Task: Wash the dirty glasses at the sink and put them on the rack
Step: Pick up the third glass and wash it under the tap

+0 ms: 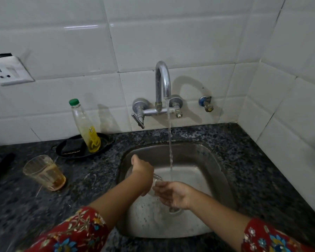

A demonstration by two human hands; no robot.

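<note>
Over the sink (216,170) we rinse a glass (157,177); left hand (142,171) grips it; right hand (173,195) lies open alongside; next, the unseen rack.

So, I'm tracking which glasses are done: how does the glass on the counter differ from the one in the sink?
The counter glass stands upright, untouched; the sink glass lies tilted, gripped by the left hand, the right hand touching it. The counter glass holds brown dregs; the sink glass looks clear. Both are see-through tumblers.
</note>
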